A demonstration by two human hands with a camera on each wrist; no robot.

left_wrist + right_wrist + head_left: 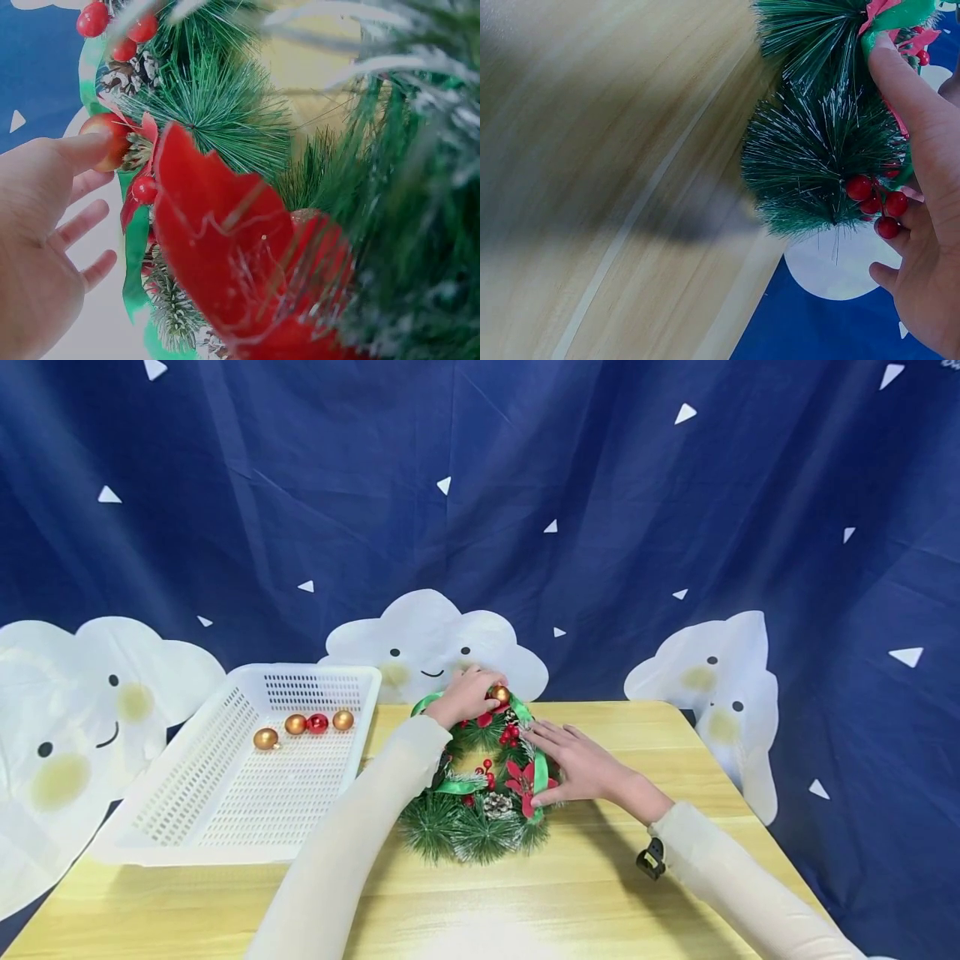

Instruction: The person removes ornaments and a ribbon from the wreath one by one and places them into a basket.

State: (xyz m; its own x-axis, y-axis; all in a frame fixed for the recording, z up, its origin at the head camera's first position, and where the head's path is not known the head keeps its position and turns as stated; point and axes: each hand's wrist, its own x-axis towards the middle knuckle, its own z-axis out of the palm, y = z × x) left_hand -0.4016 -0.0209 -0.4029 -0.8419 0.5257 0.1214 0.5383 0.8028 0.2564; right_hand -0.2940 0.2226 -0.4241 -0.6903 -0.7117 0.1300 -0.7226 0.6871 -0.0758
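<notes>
A green Christmas wreath (442, 835) with red flowers, berries, pine cones and a green ribbon (541, 764) lies on the table. At its far side, my left hand (471, 695) pinches a gold Christmas ball (500, 695). The left wrist view shows the thumb on the ball (106, 142) and the other fingers spread beyond it. On the wreath's right side, my right hand (581, 766) rests with its fingers extended over the edge. Its thumb touches the ribbon by a red flower (521, 779). Foliage and berries partly hide its fingertips in the right wrist view.
To the left stands a white perforated plastic basket (232, 843) holding several gold and red balls (317, 723). The wooden table (660, 735) ends at a dark blue curtain (337, 485) with white clouds.
</notes>
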